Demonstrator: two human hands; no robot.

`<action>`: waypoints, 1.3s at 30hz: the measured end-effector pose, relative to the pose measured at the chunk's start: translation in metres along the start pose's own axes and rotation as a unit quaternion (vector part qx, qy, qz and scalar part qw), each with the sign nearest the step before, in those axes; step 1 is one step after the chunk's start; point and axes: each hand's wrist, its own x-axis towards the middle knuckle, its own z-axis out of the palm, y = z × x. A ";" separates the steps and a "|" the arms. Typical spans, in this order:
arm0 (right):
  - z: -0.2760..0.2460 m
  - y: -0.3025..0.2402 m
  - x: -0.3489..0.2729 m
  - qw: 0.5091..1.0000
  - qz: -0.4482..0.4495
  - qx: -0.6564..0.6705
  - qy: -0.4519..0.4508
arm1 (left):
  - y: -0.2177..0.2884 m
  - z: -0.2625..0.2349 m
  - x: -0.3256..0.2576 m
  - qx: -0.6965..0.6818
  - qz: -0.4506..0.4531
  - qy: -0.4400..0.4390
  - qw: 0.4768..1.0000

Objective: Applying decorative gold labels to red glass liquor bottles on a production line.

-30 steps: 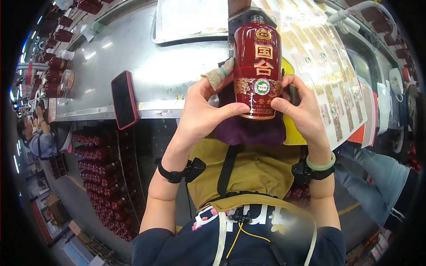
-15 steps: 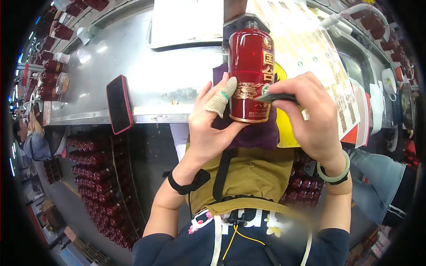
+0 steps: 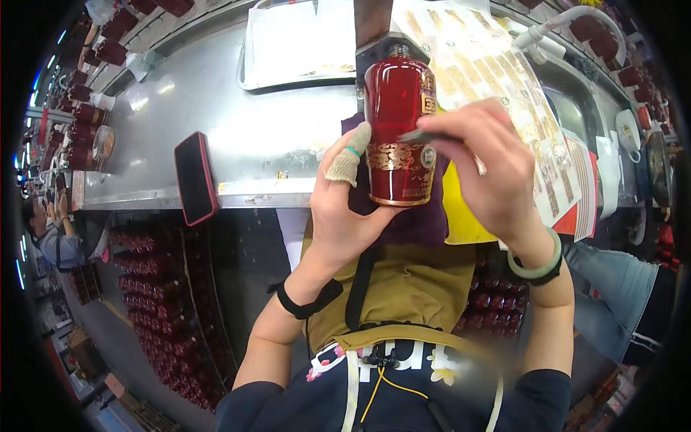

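A red glass bottle [image 3: 392, 101] with gold decoration lies in front of me, its neck pointing away. My left hand [image 3: 338, 216] steadies it, with the fingers along its left side and the thumb at its base. A knitted finger cover [image 3: 343, 165] with a green band sits on one left finger. My right hand [image 3: 497, 162] pinches a thin, dark, flat tool [image 3: 416, 136], whose tip is at the bottle's front just above the gold band; its exact kind is unclear. Under the bottle lies a dark purple cloth [image 3: 403, 229], and a yellow cloth [image 3: 461, 209] is to its right.
Sheets of gold decals [image 3: 497, 79] cover the table at right. A phone [image 3: 194, 178] lies at the metal table's [image 3: 252, 144] front edge, left. Farther back is a tray [image 3: 248, 79] with white sheets. Rows of red bottles [image 3: 158, 302] stand below left. Another person [image 3: 54, 230] is far left.
The bottle has turned, so its gold lettering now faces more to the right. My right hand and its tool have moved up and left, from the lower lettering to above the gold band.
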 end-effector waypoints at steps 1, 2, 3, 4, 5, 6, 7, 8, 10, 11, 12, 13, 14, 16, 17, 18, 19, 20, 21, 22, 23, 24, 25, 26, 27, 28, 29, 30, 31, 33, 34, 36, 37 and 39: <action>0.001 0.003 0.002 0.998 -0.035 -0.052 0.028 | 0.000 -0.001 0.000 0.009 0.010 -0.001 1.000; 0.003 0.001 0.000 0.995 -0.032 -0.084 0.053 | 0.000 -0.001 0.000 0.008 0.015 -0.002 1.000; 0.004 -0.001 -0.001 0.992 -0.093 -0.075 0.051 | -0.001 -0.003 0.001 0.021 0.007 -0.009 1.000; 0.006 -0.010 -0.007 0.988 -0.140 -0.065 0.025 | -0.001 -0.004 0.000 0.034 0.000 -0.014 0.999; 0.006 -0.012 -0.008 0.986 -0.155 -0.052 -0.034 | -0.003 -0.005 0.001 0.008 -0.016 -0.031 0.999; 0.006 -0.015 -0.008 0.977 -0.207 -0.030 -0.048 | -0.002 -0.004 0.000 -0.061 -0.060 -0.045 0.995; 0.007 -0.012 -0.004 0.987 -0.142 -0.025 -0.072 | -0.002 -0.003 0.000 -0.036 -0.063 -0.056 0.996; 0.008 -0.004 0.005 0.992 -0.108 -0.015 -0.067 | -0.002 -0.003 0.000 -0.014 -0.069 -0.067 0.995; 0.010 0.028 0.035 0.996 -0.059 -0.065 -0.001 | 0.000 0.005 0.000 0.020 -0.014 -0.025 0.999; 0.010 0.046 0.052 0.989 -0.091 -0.105 0.058 | 0.001 0.007 0.000 0.006 -0.017 -0.005 1.000; 0.009 0.056 0.062 0.980 -0.095 -0.144 0.104 | 0.001 0.010 0.000 -0.001 -0.028 0.006 1.000; 0.007 0.055 0.062 0.975 -0.119 -0.148 0.113 | 0.000 0.010 0.000 -0.007 -0.014 0.016 1.000; 0.007 0.054 0.060 0.969 -0.159 -0.168 0.089 | -0.001 0.010 0.002 0.000 -0.008 0.011 1.000; 0.007 0.038 0.044 0.966 -0.224 -0.110 0.060 | -0.003 0.009 0.003 0.006 0.001 0.008 1.000; 0.006 0.030 0.035 0.967 -0.246 -0.063 -0.016 | -0.004 0.009 0.003 -0.003 -0.005 0.004 1.000; 0.005 0.025 0.029 0.954 -0.297 -0.009 -0.037 | -0.005 0.007 0.003 -0.013 -0.008 0.000 1.000; 0.008 0.029 0.030 0.958 -0.275 -0.011 -0.075 | -0.004 0.007 0.003 -0.017 -0.019 -0.006 1.000; 0.011 0.033 0.033 0.973 -0.224 -0.003 -0.054 | -0.003 0.006 0.004 -0.012 -0.026 -0.004 1.000; 0.011 0.043 0.041 0.985 -0.166 -0.006 -0.055 | -0.001 0.003 0.005 -0.010 -0.015 -0.013 1.000; 0.014 0.055 0.052 0.995 -0.087 -0.043 0.012 | 0.001 0.002 0.008 -0.001 -0.009 -0.030 1.000; 0.010 0.071 0.066 0.995 -0.063 -0.071 0.040 | 0.004 -0.003 0.011 -0.017 -0.006 -0.057 0.998; 0.003 0.080 0.074 0.987 -0.050 -0.139 0.068 | 0.008 -0.008 0.016 -0.020 0.002 -0.051 0.998; -0.001 0.086 0.079 0.982 -0.077 -0.141 0.102 | 0.010 -0.013 0.024 0.001 0.017 -0.076 0.997; -0.005 0.090 0.083 0.981 -0.047 -0.142 0.124 | 0.012 -0.019 0.031 0.022 0.030 -0.100 0.994; -0.009 0.090 0.083 0.977 -0.087 -0.142 0.133 | 0.009 -0.021 0.045 0.022 0.071 -0.102 0.992; -0.015 0.087 0.080 0.980 -0.065 -0.122 0.143 | 0.007 -0.024 0.057 0.040 0.068 -0.105 0.991; -0.018 0.083 0.078 0.985 0.000 -0.097 0.145 | 0.005 -0.024 0.070 0.072 0.087 -0.127 0.986; -0.022 0.080 0.075 0.982 -0.043 -0.102 0.154 | 0.003 -0.024 0.082 0.109 0.104 -0.151 0.977; -0.026 0.078 0.071 0.986 -0.020 -0.088 0.139 | 0.005 -0.022 0.087 0.142 0.111 -0.155 0.971; -0.032 0.074 0.066 0.991 0.023 -0.058 0.122 | 0.007 -0.019 0.099 0.163 0.120 -0.155 0.967; -0.034 0.072 0.064 0.990 0.005 -0.069 0.119 | 0.008 -0.018 0.103 0.184 0.128 -0.154 0.962; -0.033 0.068 0.060 0.989 0.064 -0.031 0.126 | 0.011 -0.016 0.106 0.193 0.128 -0.157 0.960; -0.030 0.066 0.059 0.988 0.089 -0.011 0.127 | 0.011 -0.016 0.106 0.180 0.130 -0.137 0.965; -0.019 0.061 0.059 0.994 0.070 -0.001 0.078 | 0.010 -0.017 0.102 0.141 0.093 -0.122 0.978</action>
